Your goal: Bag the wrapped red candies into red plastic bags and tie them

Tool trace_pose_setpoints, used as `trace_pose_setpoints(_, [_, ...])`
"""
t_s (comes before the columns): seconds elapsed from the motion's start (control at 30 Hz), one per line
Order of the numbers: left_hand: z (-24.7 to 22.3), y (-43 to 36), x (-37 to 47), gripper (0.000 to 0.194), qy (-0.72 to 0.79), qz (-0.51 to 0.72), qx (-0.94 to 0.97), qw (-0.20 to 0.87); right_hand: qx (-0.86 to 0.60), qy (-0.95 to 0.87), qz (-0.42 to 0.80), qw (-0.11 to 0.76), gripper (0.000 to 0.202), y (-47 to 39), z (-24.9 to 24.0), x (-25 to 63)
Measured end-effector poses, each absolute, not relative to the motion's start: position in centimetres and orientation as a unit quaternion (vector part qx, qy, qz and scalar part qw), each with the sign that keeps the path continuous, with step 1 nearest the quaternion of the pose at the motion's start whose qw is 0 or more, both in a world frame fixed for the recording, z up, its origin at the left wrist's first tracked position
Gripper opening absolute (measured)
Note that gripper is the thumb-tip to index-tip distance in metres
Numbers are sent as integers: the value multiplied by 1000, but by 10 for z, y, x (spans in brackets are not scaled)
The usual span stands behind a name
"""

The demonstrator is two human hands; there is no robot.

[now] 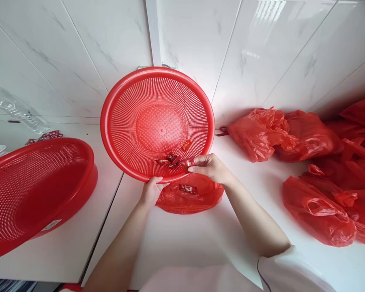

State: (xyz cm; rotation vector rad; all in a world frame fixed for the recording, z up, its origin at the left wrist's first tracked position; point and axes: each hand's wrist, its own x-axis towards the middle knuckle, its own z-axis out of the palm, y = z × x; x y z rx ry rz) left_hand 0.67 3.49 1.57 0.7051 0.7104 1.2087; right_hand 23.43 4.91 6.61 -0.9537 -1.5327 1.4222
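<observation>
A round red perforated basket (pixel 124 121) is tipped up on edge, its inside facing me, leaning toward the tiled wall. My left hand (pixel 151 191) grips its lower rim. A few small wrapped candies (pixel 169 160) lie at the bottom of the basket, and a red sticker (pixel 186 145) shows on its inner wall. My right hand (pixel 209 166) pinches a red candy wrapper (pixel 189 164) at the rim. Below the basket lies a red plastic bag (pixel 190 198) with a dark packet inside.
A second red perforated basket (pixel 33 190) sits at the left, over the counter edge. Several filled red plastic bags (pixel 316 170) are piled at the right. A clear plastic bottle (pixel 18 111) lies near the wall at far left. White counter (pixel 182 239) spreads in front.
</observation>
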Motion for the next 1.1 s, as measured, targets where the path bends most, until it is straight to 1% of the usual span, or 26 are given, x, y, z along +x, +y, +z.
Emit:
trace_pose_setpoints(0.1, [15,35,6,34,320,541,317,710,-376,-556,619,408,30,50,67,238])
trace_pose_setpoints(0.27, [13,36,6,36,317,554,311,704,-395,-566,608,392,32,50,68,240])
trace_pose_setpoints(0.43, [14,35,8,25,330,549,311,703,-382,-618,598,338,35,45,76,238])
trace_pose_setpoints(0.5, [14,34,9,23,327,547,313,704,-369,-687,549,302,31,42,80,239])
trace_pose_setpoints(0.57, [13,35,9,24,322,564,313,693,-370,-758,472,256,25,40,80,239])
trace_pose_setpoints(0.7, [13,37,7,32,322,617,302,651,-439,-823,312,182,18,36,75,236])
trace_pose_setpoints(0.77, [14,38,6,32,324,620,301,648,-442,-835,283,162,18,34,73,235])
trace_pose_setpoints(0.83, [16,37,7,29,326,612,306,653,-397,-855,299,149,20,32,74,234])
trace_pose_setpoints(0.9, [17,36,8,28,326,596,313,664,-357,-868,307,158,22,30,78,233])
trace_pose_setpoints(0.93, [17,35,9,29,328,589,315,669,-358,-868,294,177,24,30,80,232])
trace_pose_setpoints(1.03, [17,32,12,28,339,574,315,676,-408,-857,194,247,27,33,81,230])
trace_pose_setpoints(1.1, [14,29,13,28,341,559,316,686,-445,-853,108,251,30,38,75,229])
